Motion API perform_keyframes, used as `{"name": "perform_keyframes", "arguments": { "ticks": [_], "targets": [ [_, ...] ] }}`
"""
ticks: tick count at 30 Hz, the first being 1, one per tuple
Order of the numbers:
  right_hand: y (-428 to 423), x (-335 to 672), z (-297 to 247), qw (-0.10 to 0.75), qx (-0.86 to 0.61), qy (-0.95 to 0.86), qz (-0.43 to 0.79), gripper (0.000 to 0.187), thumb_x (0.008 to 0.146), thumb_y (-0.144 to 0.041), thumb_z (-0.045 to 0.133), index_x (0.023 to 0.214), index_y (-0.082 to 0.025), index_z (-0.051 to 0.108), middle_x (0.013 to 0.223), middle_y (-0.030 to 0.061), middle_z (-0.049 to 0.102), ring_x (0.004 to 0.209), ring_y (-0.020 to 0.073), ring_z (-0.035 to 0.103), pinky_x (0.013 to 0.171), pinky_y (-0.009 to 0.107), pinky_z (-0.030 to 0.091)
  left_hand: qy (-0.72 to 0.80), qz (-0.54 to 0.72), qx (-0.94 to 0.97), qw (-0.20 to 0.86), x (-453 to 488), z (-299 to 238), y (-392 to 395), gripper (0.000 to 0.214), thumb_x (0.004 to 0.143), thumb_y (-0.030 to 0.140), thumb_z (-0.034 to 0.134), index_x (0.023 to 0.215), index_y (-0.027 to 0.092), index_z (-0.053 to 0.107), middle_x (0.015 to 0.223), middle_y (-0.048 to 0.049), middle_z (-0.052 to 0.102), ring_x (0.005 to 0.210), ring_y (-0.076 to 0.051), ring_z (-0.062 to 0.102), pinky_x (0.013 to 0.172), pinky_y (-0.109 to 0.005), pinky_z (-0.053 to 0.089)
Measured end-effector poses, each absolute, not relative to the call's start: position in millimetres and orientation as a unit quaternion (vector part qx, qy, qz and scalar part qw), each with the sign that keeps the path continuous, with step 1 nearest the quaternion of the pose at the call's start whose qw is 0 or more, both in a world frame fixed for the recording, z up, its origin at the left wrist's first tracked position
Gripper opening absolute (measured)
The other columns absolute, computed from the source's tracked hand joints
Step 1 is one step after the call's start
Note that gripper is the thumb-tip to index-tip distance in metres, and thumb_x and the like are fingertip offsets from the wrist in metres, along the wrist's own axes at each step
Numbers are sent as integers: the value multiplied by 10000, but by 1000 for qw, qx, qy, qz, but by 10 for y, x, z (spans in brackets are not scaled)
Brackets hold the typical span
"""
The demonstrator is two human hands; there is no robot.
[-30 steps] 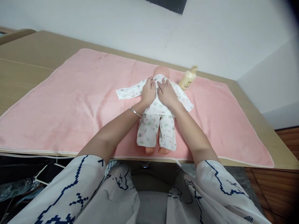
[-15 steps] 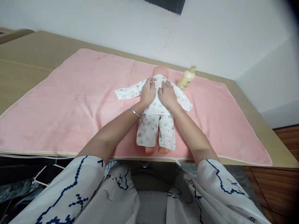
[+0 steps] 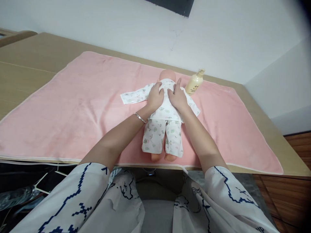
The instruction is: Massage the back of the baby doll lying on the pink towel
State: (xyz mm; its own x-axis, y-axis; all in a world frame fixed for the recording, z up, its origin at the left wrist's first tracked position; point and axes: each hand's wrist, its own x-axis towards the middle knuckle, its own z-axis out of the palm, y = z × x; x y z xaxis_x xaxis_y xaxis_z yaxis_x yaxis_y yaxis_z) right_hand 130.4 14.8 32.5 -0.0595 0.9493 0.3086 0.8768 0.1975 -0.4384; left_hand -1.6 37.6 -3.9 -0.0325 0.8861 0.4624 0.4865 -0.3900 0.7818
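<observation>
A baby doll (image 3: 162, 136) in white printed top and trousers lies on its back on a pink towel (image 3: 80, 103), head away from me, feet at the near table edge. My left hand (image 3: 155, 97) lies flat on the doll's chest, fingers stretched toward its shoulder; a thin bracelet circles that wrist. My right hand (image 3: 178, 97) rests flat on the other side of the chest, thumb apart from the fingers. Both hands press the white top (image 3: 165, 111). One empty sleeve (image 3: 133, 96) stretches out to the left.
A cream pump bottle (image 3: 193, 85) lies on the towel just right of the doll's head. The towel covers a tan wooden table (image 3: 26, 61) against a white wall. Wooden floor shows at the far right. My patterned sleeves fill the bottom.
Both hands have slid slightly apart on the doll's chest; the right hand's fingers moved up toward the shoulder. The doll has not moved.
</observation>
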Motion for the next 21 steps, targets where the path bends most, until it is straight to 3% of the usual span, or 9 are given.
{"name": "perform_keyframes", "arguments": {
  "ticks": [5, 10, 15, 18, 21],
  "targets": [
    [-11, 1151, 339, 237, -656, -716, 32, 709, 971, -447, 277, 1558, -93, 94, 1543, 193, 407, 1439, 382, 353, 1148, 675, 245, 577, 399, 693, 165, -49, 30, 483, 407, 961, 345, 420, 1317, 205, 559, 1534, -83, 465, 1492, -258, 312, 1261, -448, 193],
    [165, 1300, 309, 243, -634, -732, 59, 614, 964, -441, 283, 1533, -212, 259, 1564, 101, 404, 1469, 343, 318, 1170, 669, 203, 594, 316, 729, 128, 25, 179, 252, 481, 982, 347, 331, 1402, 169, 483, 1563, -110, 420, 1488, -291, 311, 1243, -510, 196],
    [281, 1430, 313, 228, -663, -708, 86, 630, 966, -461, 260, 1515, -154, 299, 1594, 126, 344, 1495, 321, 269, 1196, 633, 173, 606, 290, 734, 94, 151, 299, -16, 549, 971, 307, 321, 1484, 114, 352, 1557, -143, 420, 1485, -272, 317, 1260, -518, 109],
    [119, 1311, 385, 202, -664, -718, 50, 564, 982, -374, 233, 1434, -88, 410, 1493, 194, 469, 1426, 345, 379, 1163, 598, 266, 613, 275, 731, 118, 94, 317, 80, 624, 954, 338, 351, 1533, 131, 245, 1602, -122, 344, 1519, -257, 240, 1268, -522, 56],
    [-60, 1171, 473, 174, -650, -739, 13, 480, 974, -291, 249, 1260, -53, 552, 1295, 239, 606, 1278, 365, 522, 1096, 566, 356, 620, 259, 725, 149, -27, 295, 269, 752, 928, 410, 400, 1571, 167, 93, 1664, -103, 169, 1558, -265, 51, 1245, -592, -32]
  ]
}}
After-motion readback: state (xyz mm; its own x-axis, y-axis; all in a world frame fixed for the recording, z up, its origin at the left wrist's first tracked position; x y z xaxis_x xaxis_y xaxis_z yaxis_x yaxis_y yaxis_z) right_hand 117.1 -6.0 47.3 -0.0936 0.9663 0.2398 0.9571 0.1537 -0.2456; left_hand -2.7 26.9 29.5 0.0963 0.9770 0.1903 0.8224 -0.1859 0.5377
